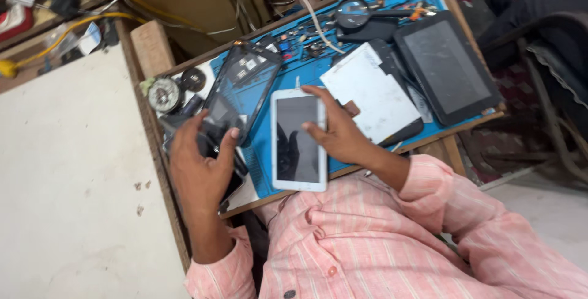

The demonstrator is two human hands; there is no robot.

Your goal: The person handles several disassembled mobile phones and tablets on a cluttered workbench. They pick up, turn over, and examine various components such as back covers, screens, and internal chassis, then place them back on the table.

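Left hand [199, 164]: I see it at the near-left corner of the bench, fingers curled around a dark, opened device frame with exposed internals [239, 87]; thumb on its lower edge.
Right hand [337, 133]: I see it clasping the right edge of a white-bordered tablet with a dark glass screen [298, 140], thumb laid on the glass.
White tablet, place: screen up on the blue rubber work mat [269, 164], long side running away from me, near edge over the mat's front.
Dark frame, place: tilted, just left of the white tablet, upper end over the mat.
White rectangular panel [370, 90]: flat, right of the white tablet, partly under the right hand; a small brown patch at its near edge.
Black tablet [447, 66]: far right of the mat, screen up, unlit.
Black round magnifier [352, 12]: top of mat, among small loose parts.
Round metal part [164, 95]: left edge of bench, beside the frame.
Labels: I cannot make out any.
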